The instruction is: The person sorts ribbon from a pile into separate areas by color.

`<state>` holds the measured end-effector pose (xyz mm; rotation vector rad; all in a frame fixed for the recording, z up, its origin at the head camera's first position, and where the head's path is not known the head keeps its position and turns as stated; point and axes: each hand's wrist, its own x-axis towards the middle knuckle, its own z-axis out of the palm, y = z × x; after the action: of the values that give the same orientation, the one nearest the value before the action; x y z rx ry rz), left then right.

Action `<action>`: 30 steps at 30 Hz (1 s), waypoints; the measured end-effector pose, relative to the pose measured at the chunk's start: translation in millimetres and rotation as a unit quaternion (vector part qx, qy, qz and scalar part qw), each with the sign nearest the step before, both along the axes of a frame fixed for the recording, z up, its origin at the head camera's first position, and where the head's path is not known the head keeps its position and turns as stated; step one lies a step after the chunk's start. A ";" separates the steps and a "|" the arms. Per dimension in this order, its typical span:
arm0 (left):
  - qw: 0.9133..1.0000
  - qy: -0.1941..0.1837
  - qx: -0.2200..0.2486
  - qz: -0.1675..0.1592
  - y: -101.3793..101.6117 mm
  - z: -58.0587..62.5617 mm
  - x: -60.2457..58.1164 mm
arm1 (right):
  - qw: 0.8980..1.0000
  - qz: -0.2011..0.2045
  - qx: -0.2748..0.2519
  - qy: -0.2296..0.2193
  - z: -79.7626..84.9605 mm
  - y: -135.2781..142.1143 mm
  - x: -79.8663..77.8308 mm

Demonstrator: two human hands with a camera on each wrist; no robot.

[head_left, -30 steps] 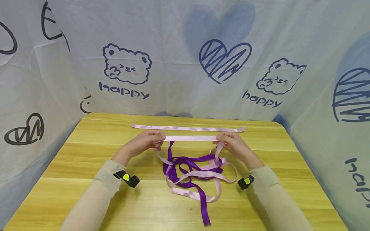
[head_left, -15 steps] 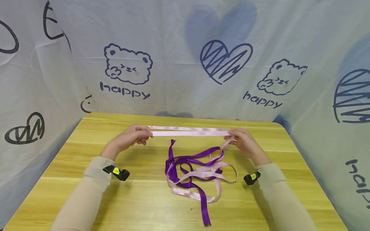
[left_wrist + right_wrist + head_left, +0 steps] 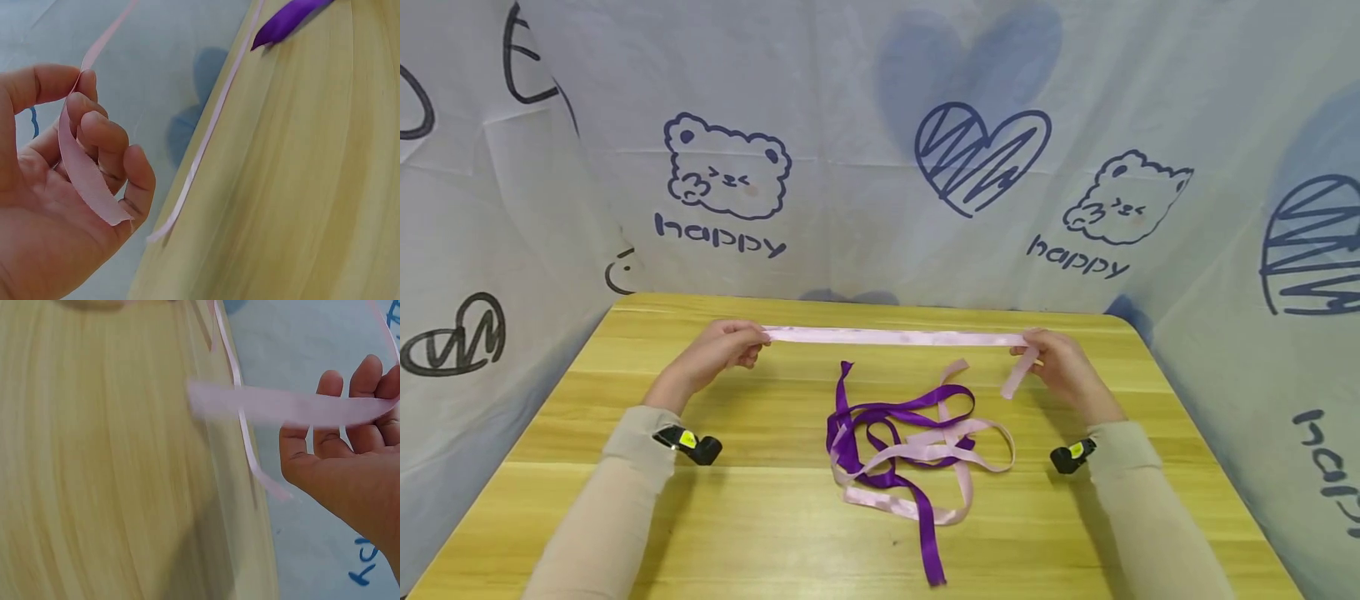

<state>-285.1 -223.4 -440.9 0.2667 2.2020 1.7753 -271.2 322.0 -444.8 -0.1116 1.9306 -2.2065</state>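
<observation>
A pale pink satin ribbon (image 3: 895, 337) is stretched nearly level between both hands above the far part of the table. My left hand (image 3: 721, 350) pinches it near one end between thumb and forefinger; a short frayed tail (image 3: 87, 181) drops across the palm in the left wrist view. My right hand (image 3: 1063, 367) pinches the other side, and a longer tail (image 3: 1019, 373) hangs from it. Behind the held ribbon, a second pink ribbon (image 3: 247, 437) lies straight along the table's back edge, mostly covered by it in the head view.
Nearer me on the wooden table (image 3: 760, 517), a purple ribbon (image 3: 927, 533) lies loosely tangled with another pink ribbon (image 3: 917, 452). A white printed cloth (image 3: 850, 208) hangs behind the table and along both sides.
Both hands have spread apart and moved slightly back, drawing a longer stretch of pink ribbon taut. Its tail at the right hand has come free of the tangle and now hangs loose.
</observation>
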 end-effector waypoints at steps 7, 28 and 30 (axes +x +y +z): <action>0.999 0.001 0.007 0.038 -10.1 -5.0 -2.6 | 0.999 -0.015 -0.025 -0.029 -2.8 16.6 -7.0; 0.985 -0.027 -0.022 0.169 -27.8 -25.4 -16.8 | 0.982 -0.154 0.040 -0.100 -10.6 39.1 -19.9; 0.981 -0.019 -0.038 0.187 -26.0 -26.4 -17.7 | 0.979 -0.166 0.057 -0.105 -10.3 38.9 -21.6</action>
<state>-302.8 -249.4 -467.3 -0.2125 2.4074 1.8484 -292.8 360.9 -455.1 0.4759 2.0688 -2.1834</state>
